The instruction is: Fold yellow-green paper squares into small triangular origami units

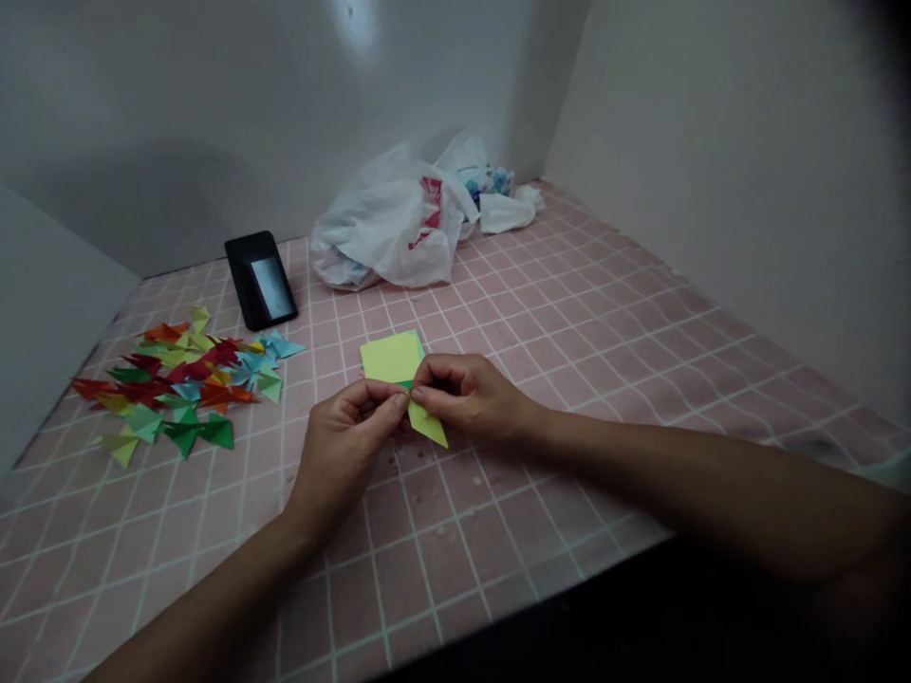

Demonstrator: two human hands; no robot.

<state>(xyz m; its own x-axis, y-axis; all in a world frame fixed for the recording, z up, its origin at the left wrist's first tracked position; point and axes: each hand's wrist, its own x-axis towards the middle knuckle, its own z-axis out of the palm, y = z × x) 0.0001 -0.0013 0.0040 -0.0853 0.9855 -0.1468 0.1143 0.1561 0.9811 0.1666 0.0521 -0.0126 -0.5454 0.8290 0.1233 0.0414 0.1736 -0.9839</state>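
The left hand (342,458) and right hand (466,398) are closed in a pinch on a folded sheet of yellow-green paper (390,359), held just above a pink grid-tiled surface (569,323). Left of them lies a heap of multicoloured folded paper pieces (177,384); farther off sit a black phone (260,280) and a white plastic bag (384,228).

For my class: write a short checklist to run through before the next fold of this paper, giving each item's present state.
1. Both hands on the paper: ok, the left hand and right hand pinch the yellow-green paper.
2. Crease firm: cannot tell, the fingers hide it.
3. Folded paper triangles apart from the hands: ok, they lie off to the left.
4. Plastic bag apart from the paper: ok, it lies further back.
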